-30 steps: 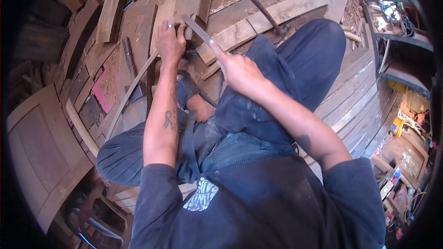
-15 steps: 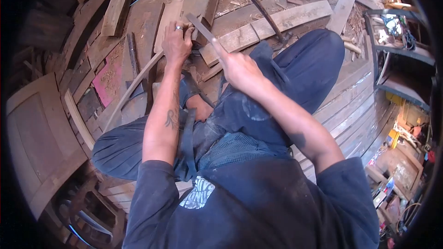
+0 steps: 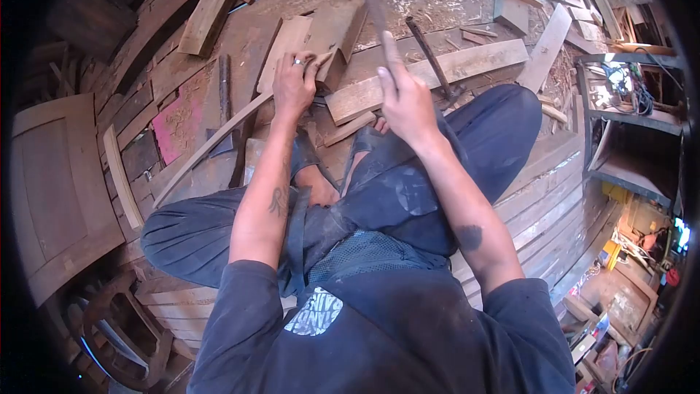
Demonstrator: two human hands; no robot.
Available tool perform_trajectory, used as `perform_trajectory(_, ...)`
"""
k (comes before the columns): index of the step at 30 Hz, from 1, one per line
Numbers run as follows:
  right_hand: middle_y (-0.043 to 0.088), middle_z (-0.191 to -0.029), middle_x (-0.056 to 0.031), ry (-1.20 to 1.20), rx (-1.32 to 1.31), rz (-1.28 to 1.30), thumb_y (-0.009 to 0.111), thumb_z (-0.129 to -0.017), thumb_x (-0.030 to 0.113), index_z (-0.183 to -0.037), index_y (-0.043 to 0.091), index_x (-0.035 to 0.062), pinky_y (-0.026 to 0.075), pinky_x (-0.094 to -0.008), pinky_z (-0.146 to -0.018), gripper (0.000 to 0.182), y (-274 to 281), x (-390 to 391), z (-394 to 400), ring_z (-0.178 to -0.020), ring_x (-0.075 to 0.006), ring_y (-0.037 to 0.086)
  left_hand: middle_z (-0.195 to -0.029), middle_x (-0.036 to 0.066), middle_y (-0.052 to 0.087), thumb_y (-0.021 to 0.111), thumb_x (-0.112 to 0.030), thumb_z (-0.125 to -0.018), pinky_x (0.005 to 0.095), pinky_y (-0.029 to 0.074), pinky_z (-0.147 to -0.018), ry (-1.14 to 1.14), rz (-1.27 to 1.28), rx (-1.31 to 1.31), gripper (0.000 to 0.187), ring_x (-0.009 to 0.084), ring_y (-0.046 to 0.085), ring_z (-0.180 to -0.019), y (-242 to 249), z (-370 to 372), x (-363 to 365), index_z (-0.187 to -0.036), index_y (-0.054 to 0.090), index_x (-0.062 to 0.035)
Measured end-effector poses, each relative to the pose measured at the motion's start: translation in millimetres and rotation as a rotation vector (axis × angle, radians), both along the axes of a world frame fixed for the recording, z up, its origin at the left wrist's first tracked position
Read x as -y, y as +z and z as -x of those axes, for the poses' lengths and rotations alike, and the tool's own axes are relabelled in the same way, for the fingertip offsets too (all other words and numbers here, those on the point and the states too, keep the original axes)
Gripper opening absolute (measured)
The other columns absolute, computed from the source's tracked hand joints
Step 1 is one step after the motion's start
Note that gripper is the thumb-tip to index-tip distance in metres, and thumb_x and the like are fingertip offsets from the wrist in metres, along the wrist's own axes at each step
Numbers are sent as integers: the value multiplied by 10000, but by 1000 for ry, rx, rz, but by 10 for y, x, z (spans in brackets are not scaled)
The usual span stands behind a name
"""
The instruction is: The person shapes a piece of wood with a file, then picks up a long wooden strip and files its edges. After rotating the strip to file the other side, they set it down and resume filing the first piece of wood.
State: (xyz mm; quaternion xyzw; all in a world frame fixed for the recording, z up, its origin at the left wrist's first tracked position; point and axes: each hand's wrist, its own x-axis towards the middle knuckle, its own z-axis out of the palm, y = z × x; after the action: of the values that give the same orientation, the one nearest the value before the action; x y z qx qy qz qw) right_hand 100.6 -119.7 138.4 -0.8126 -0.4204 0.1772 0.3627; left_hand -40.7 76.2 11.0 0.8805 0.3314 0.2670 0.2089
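My left hand (image 3: 294,89) is closed around the upper end of a long, thin, curved wooden strip (image 3: 219,137). The strip bends down toward my left knee, and its tip shows just past my fingers against a wooden block (image 3: 340,47). My right hand (image 3: 408,106) grips a long flat metal blade (image 3: 372,1), raised and pointing away from me, its index finger stretched along it. Motion blurs the blade and the fist hides its lower end. A pale curved board (image 3: 437,73) lies just beyond my right hand.
A hammer (image 3: 432,55) rests across the curved board. Another dark-handled tool (image 3: 224,91) lies left of the block. Planks and wood shavings cover the floor ahead. A panelled wooden door (image 3: 69,190) stands at left, and a dark shelf (image 3: 634,120) at right.
The blade has swung up and away from the strip's end, with my right hand moving right. My left hand stays on the strip. The view has shifted slightly.
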Motion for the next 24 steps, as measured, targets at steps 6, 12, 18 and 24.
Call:
perform_trajectory(6,733,-1005,-314,88,-80,333,521,-1080,218,-1674,320,229,568,-606,-809,628,-132,283,202,-909,-504,725,-1154,148,676,703,-258,-989,476,491,-989,-6,59,-47,258,372,614,-1133,-9,1,-17,-1180,734,-88)
perform_trajectory(12,740,-1009,-284,255,102,442,526,-1059,212,-1651,372,214,575,-608,-791,611,-246,402,421,-891,-500,725,-1154,136,672,720,-283,-979,500,458,-1009,82,106,-78,237,370,602,-1163,37,-45,61,-1108,727,-85)
perform_trajectory(18,725,-895,-301,244,141,447,525,-1048,178,-1655,351,199,579,-616,-714,632,-293,487,479,-798,-514,717,-1157,128,674,717,-275,-975,515,453,-991,79,116,-77,227,371,609,-1152,-3,-55,51,-1093,715,-81)
perform_trajectory(24,720,-861,-314,255,129,347,533,-1032,156,-1645,354,152,583,-620,-735,639,-404,26,404,-809,-526,716,-1159,118,674,708,-268,-971,518,446,-976,74,65,-77,223,370,610,-1147,-50,-57,102,-1093,705,-82)
